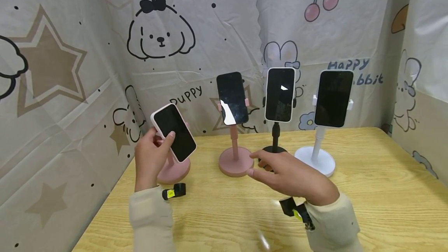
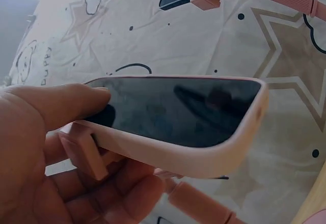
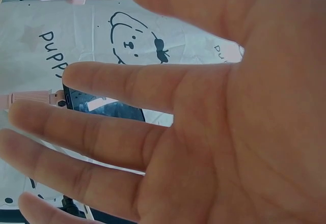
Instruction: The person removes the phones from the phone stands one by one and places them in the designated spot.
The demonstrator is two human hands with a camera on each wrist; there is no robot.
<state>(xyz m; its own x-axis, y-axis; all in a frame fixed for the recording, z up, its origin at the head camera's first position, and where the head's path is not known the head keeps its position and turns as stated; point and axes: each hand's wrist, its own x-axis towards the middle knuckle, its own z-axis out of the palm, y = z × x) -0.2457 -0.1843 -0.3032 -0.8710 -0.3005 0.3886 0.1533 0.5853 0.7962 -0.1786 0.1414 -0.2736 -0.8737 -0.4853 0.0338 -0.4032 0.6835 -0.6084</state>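
My left hand [image 1: 151, 158] grips a smartphone [image 1: 180, 135] in a pale pink case, thumb on its dark screen and fingers behind it. The phone leans at a tilt over the leftmost pink phone stand [image 1: 175, 172]. In the left wrist view, a pink clamp jaw of the stand shows at the near edge of the phone [image 2: 168, 112]; how firmly it sits in the clamp I cannot tell. My right hand [image 1: 290, 174] is held with fingers extended before the second pink stand [image 1: 236, 166] and the black stand. Its palm [image 3: 244, 132] faces the wrist camera, holding nothing.
A phone [image 1: 232, 98] sits on the second pink stand. To its right, another phone [image 1: 280, 94] is on a black stand [image 1: 275, 135], and one more [image 1: 334, 98] on a white stand [image 1: 316, 160]. A printed curtain [image 1: 224, 30] hangs behind the wooden table [image 1: 217, 221].
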